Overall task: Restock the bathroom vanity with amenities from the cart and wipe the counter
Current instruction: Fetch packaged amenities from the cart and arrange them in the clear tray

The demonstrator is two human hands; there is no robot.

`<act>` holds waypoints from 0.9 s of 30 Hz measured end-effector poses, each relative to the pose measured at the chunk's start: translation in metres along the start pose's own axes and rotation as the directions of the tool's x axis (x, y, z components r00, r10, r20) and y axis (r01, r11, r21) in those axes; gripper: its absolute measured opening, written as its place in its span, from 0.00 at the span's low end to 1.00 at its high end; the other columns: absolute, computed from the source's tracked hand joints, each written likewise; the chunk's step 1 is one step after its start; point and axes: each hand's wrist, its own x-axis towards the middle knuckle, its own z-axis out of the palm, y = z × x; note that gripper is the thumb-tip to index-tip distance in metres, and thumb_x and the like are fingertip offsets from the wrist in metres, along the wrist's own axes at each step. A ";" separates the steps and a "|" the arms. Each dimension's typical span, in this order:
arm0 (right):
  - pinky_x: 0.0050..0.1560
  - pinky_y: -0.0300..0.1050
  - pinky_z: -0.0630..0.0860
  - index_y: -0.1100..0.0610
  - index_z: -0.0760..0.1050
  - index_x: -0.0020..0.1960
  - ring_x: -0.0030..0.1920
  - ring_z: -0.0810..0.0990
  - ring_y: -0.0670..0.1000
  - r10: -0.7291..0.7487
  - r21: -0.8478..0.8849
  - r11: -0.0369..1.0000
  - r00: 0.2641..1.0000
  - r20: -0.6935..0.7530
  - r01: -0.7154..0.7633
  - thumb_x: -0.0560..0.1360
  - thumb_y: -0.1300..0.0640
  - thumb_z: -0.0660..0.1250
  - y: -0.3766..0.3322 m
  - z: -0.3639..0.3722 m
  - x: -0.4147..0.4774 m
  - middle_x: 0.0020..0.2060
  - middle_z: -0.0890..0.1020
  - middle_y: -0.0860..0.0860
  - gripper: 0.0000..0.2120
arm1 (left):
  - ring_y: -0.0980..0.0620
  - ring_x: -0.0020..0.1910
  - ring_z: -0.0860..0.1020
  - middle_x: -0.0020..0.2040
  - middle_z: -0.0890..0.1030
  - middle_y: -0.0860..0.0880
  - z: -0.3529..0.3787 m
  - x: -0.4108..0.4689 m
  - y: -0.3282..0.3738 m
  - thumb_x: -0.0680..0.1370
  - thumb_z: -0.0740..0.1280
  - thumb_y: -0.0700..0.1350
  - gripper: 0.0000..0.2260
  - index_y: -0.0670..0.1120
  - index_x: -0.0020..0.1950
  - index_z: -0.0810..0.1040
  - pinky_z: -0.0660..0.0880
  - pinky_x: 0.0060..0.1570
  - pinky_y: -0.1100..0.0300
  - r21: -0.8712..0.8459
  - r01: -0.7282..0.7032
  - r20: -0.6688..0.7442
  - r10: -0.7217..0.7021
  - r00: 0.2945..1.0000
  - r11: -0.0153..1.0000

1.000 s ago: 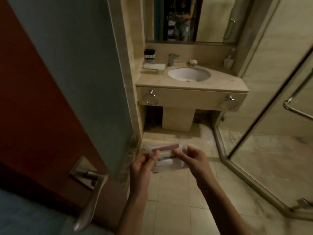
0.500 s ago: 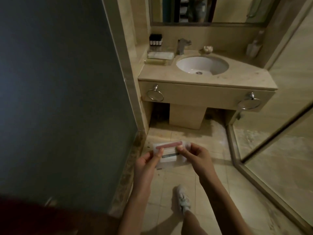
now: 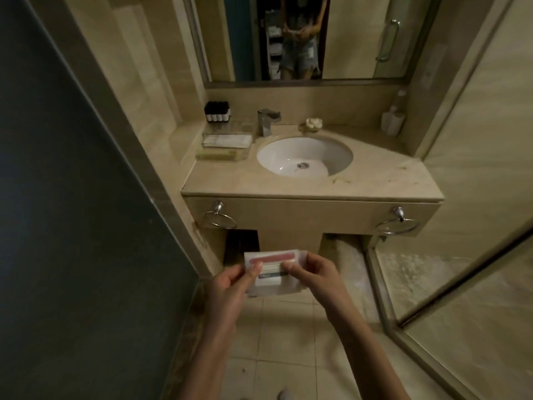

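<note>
Pinch grip, both sides: left hand holds the clear amenity packet by its left end, right hand by its right end, thumbs on top, other fingers hidden behind it. It's up in the air in front of the vanity counter, below its edge. Label print is too blurred to read.

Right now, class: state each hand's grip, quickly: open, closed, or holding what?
Left hand: pinches the amenity packet by its left edge.
Right hand: pinches the same packet's right side.
</note>
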 end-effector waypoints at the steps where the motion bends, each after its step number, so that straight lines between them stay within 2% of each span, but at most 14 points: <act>1: 0.39 0.32 0.76 0.54 0.80 0.52 0.43 0.83 0.43 0.015 0.001 1.000 1.000 0.010 -0.015 0.74 0.54 0.70 0.001 0.001 0.009 0.44 0.85 0.48 0.08 | 0.48 0.49 0.82 0.47 0.84 0.47 0.000 0.007 0.001 0.71 0.71 0.50 0.12 0.47 0.52 0.81 0.79 0.51 0.50 -0.005 0.007 -0.007 -0.007 1.000 1.000; 7: 0.41 0.34 0.77 0.52 0.79 0.51 0.43 0.82 0.41 0.070 -0.039 0.997 0.997 0.044 -0.068 0.72 0.53 0.72 -0.002 0.015 0.070 0.44 0.85 0.47 0.09 | 0.48 0.49 0.82 0.47 0.84 0.47 -0.006 0.061 0.010 0.65 0.70 0.56 0.20 0.46 0.52 0.82 0.80 0.51 0.49 0.019 0.027 -0.048 -0.026 0.999 0.999; 11: 0.40 0.35 0.78 0.54 0.78 0.50 0.40 0.82 0.41 0.064 -0.052 0.997 0.998 0.011 -0.063 0.71 0.57 0.73 -0.003 0.018 0.116 0.43 0.84 0.50 0.09 | 0.48 0.48 0.82 0.47 0.84 0.47 -0.006 0.110 0.017 0.70 0.71 0.53 0.14 0.48 0.51 0.82 0.80 0.52 0.47 0.044 0.078 -0.011 -0.077 0.997 0.996; 13: 0.37 0.33 0.76 0.56 0.79 0.50 0.38 0.82 0.42 0.052 -0.061 0.997 0.999 0.001 -0.052 0.71 0.59 0.73 -0.007 0.019 0.146 0.40 0.84 0.49 0.09 | 0.45 0.47 0.82 0.45 0.84 0.45 -0.005 0.141 0.024 0.71 0.71 0.54 0.11 0.49 0.48 0.83 0.78 0.54 0.44 0.080 0.047 0.004 -0.047 0.999 0.996; 15: 0.34 0.33 0.73 0.61 0.79 0.46 0.33 0.80 0.44 0.023 -0.114 0.993 1.000 -0.005 -0.023 0.71 0.60 0.73 -0.013 0.024 0.184 0.35 0.81 0.49 0.06 | 0.39 0.46 0.81 0.43 0.83 0.40 -0.007 0.176 0.037 0.69 0.71 0.56 0.14 0.47 0.44 0.83 0.76 0.51 0.44 0.093 -0.025 0.022 0.023 0.999 0.995; 17: 0.34 0.38 0.72 0.61 0.79 0.41 0.33 0.77 0.46 0.015 -0.163 0.987 1.000 -0.010 -0.017 0.71 0.58 0.74 -0.023 0.037 0.224 0.32 0.80 0.52 0.06 | 0.40 0.42 0.81 0.39 0.83 0.42 -0.016 0.214 0.053 0.67 0.71 0.58 0.16 0.45 0.42 0.83 0.76 0.44 0.48 0.106 -0.063 0.010 0.062 0.998 0.992; 19: 0.38 0.47 0.76 0.58 0.80 0.41 0.36 0.79 0.50 -0.009 -0.183 0.983 1.000 0.004 0.009 0.70 0.56 0.75 -0.036 0.054 0.265 0.36 0.83 0.58 0.06 | 0.48 0.39 0.80 0.36 0.82 0.47 -0.028 0.252 0.072 0.72 0.70 0.55 0.12 0.46 0.41 0.83 0.74 0.39 0.58 0.128 -0.098 -0.009 0.100 0.995 0.987; 22: 0.43 0.51 0.78 0.56 0.81 0.44 0.41 0.82 0.53 -0.068 -0.221 0.972 0.997 0.045 0.076 0.70 0.56 0.75 -0.059 0.082 0.325 0.40 0.84 0.57 0.06 | 0.55 0.39 0.79 0.37 0.82 0.52 -0.048 0.306 0.097 0.76 0.69 0.48 0.05 0.49 0.43 0.82 0.71 0.32 0.72 0.097 -0.104 -0.050 0.109 0.993 0.990; 25: 0.43 0.53 0.78 0.55 0.81 0.43 0.40 0.82 0.55 -0.090 -0.240 0.966 0.995 0.046 0.099 0.70 0.57 0.75 -0.072 0.107 0.377 0.40 0.84 0.57 0.04 | 0.56 0.40 0.79 0.39 0.82 0.51 -0.064 0.356 0.114 0.75 0.70 0.48 0.06 0.47 0.46 0.82 0.71 0.33 0.70 0.057 -0.089 -0.090 0.094 0.992 0.994; 27: 0.44 0.52 0.79 0.56 0.81 0.44 0.41 0.83 0.55 -0.068 -0.231 0.970 0.996 0.055 0.079 0.70 0.57 0.74 -0.073 0.122 0.403 0.39 0.85 0.55 0.04 | 0.58 0.39 0.78 0.36 0.81 0.54 -0.074 0.386 0.120 0.75 0.70 0.50 0.05 0.49 0.43 0.82 0.70 0.33 0.69 0.074 -0.067 -0.105 0.074 0.992 0.995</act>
